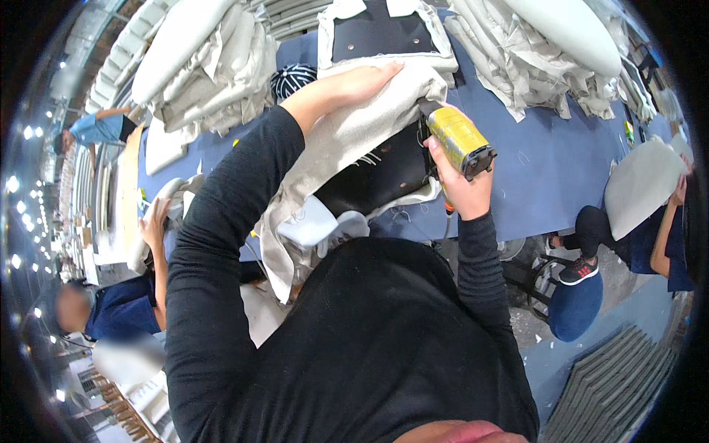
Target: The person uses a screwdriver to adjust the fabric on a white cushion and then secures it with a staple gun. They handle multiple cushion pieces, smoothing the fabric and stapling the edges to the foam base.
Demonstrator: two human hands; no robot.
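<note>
My left hand (pixel 373 81) lies over the far side of a beige fabric piece (pixel 332 151), fingers stretched out and pressing on it. The fabric is partly wrapped around a black panel (pixel 369 181), with its loose end hanging off the table's near edge. A yellow staple gun (pixel 458 136) is in my right hand (pixel 467 184), fingers wrapped around its grip. Its nose touches or hovers at the fabric's right far corner; which of the two I cannot tell. An orange hose fitting (pixel 448 210) hangs below the grip.
The blue table (pixel 546 173) carries stacks of fabric-covered pads at left (pixel 207 74) and right (pixel 539 52). Straight ahead lies another covered panel (pixel 388 37). People work at both sides. A blue stool (pixel 576 308) and stacked grey panels (pixel 617 391) are at lower right.
</note>
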